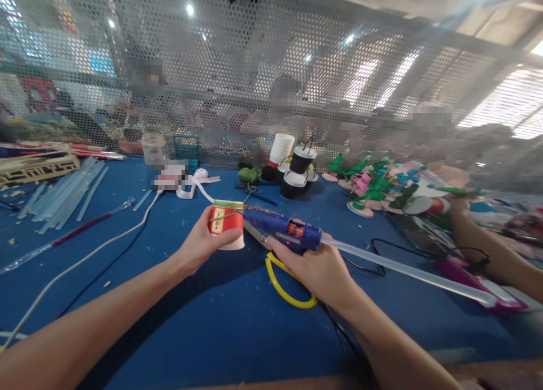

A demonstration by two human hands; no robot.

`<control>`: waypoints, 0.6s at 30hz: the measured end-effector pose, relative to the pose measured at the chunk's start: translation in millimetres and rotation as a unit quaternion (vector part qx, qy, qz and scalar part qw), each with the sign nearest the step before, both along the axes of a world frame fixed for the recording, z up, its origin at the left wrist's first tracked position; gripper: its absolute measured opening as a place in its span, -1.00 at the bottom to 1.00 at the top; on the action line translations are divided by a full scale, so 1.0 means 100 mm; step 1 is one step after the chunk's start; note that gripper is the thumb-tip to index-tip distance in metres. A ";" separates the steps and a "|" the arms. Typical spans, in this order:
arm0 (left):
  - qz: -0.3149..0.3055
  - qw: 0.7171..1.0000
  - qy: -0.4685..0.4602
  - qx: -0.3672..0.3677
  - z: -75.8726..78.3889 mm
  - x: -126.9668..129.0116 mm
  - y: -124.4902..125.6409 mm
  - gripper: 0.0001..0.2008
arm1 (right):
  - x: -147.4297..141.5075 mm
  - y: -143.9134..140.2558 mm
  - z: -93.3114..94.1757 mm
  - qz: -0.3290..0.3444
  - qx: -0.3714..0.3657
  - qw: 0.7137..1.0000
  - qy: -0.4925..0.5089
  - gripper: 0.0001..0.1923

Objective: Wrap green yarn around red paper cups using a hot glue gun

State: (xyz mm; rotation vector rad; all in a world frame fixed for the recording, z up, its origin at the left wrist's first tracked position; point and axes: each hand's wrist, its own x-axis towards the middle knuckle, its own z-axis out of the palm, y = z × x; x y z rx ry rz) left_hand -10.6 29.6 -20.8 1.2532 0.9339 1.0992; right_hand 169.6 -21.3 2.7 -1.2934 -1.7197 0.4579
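My left hand (199, 241) is closed around a small red and white paper cup (229, 240) with a yellow label on its side. Green cord runs along the cup's top edge. In my right hand (320, 265) is a blue hot glue gun (275, 227), its nozzle pointing left at the cup's upper edge. A long translucent glue stick (407, 271) sticks out of the gun's back. Scissors with yellow handles (292, 299) are at my right hand, partly covered by it; I cannot tell whether the fingers also hold them.
Loose glue sticks (70, 195) and a white cable (102, 245) lie left. Behind are green yarn (250, 175), stacked white cups (282, 148) and black cups (293, 184). At right, another person's arm (487, 243) reaches near colourful flower crafts (373, 189). A perforated metal screen (237, 73) stands behind.
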 end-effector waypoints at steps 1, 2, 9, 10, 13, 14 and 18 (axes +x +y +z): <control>-0.004 1.000 -0.005 -0.003 0.00 0.00 0.00 -0.41 | 0.00 0.00 0.00 0.002 -0.001 1.000 0.002 -0.89; -0.009 1.000 -0.010 -0.005 0.00 0.00 0.00 -0.41 | 0.00 0.00 0.01 0.004 -0.001 1.000 0.002 -0.89; -0.016 0.998 -0.056 -0.031 0.03 -0.01 -0.02 -0.41 | 0.01 -0.03 0.13 0.014 0.011 1.000 -0.014 -0.88; -0.020 0.997 -0.065 -0.035 0.04 -0.01 -0.02 -0.41 | 0.01 -0.03 0.13 0.016 0.013 1.000 -0.019 -0.88; -0.033 0.995 -0.085 -0.048 0.06 -0.01 -0.02 -0.41 | 0.02 -0.01 0.10 0.010 0.030 0.999 -0.019 -0.86; -0.038 0.994 -0.090 -0.051 0.06 -0.01 -0.02 -0.41 | 0.02 -0.01 0.08 0.007 0.034 0.999 -0.018 -0.85; -0.061 0.991 -0.110 -0.054 0.04 -0.02 -0.01 -0.39 | 0.04 0.01 0.00 0.000 0.039 0.999 -0.019 -0.83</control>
